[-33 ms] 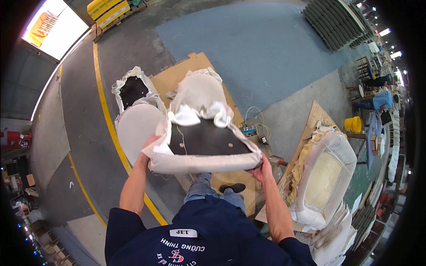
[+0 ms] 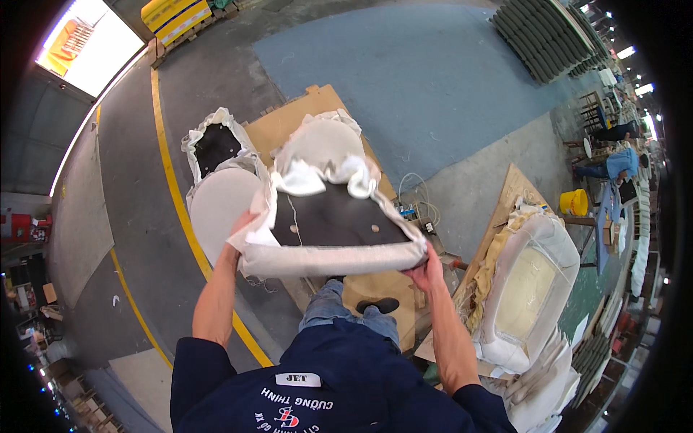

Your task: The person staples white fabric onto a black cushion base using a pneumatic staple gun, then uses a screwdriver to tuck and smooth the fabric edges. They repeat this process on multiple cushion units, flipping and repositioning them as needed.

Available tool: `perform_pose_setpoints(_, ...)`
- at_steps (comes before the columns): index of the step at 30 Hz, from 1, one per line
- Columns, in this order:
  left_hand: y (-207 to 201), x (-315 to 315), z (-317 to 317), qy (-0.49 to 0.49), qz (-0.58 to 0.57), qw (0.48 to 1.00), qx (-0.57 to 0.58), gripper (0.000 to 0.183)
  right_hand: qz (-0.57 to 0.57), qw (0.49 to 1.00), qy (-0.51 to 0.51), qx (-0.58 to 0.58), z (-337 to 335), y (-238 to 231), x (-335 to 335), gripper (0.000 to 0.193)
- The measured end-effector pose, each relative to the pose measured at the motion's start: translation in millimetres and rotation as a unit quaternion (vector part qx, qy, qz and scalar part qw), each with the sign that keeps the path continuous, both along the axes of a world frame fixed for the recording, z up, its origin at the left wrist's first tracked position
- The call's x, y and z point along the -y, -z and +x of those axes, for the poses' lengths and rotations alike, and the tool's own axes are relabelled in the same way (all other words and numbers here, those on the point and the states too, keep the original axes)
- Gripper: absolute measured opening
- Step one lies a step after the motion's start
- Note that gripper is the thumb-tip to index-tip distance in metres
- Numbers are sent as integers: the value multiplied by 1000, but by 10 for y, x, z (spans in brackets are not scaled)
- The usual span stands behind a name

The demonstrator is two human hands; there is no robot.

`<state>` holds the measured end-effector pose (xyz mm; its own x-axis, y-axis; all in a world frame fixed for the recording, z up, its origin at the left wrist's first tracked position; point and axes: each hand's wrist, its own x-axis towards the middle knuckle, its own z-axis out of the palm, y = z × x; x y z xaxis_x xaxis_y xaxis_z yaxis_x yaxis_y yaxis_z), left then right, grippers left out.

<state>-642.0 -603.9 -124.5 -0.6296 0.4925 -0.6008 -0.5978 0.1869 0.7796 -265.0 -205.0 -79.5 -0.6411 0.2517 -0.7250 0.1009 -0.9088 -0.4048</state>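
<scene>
Between my two hands I hold a seat cushion (image 2: 339,220), its dark underside up and its pale fabric cover loose around the edges. My left hand (image 2: 244,229) grips the left side, fingers on the fabric. At the right front corner my right hand (image 2: 424,271) is closed round the padded edge. A rolled pale front edge faces me, and bunched white cloth lies along the far edge. Two small light round spots show on the dark panel. Just beyond it is a pale rounded cushion (image 2: 317,141); another rounded cushion (image 2: 225,209) stands beside my left hand.
One more cushion with a dark underside (image 2: 216,148) lies far left. Cardboard (image 2: 278,133) is under the cushions. To my right, a large upholstered piece (image 2: 530,289) leans by a wooden board (image 2: 498,224). Pale hoses (image 2: 426,195) lie on the floor. A person in blue (image 2: 622,164) is far right.
The held cushion has shifted slightly away from me, its front edge tilting a little, with both hands still on it. Everything around stays put.
</scene>
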Motion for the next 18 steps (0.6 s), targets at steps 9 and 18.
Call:
perform_pose_setpoints(9, -721, -80, -547, -186, -108, 938, -271, 36, 603, 782, -138, 78, -639, 382, 11, 61)
perform_pose_setpoints(18, -949, 95, 456, -35, -12, 970, -241, 31, 767, 544, -132, 314, 1603, -230, 907, 55)
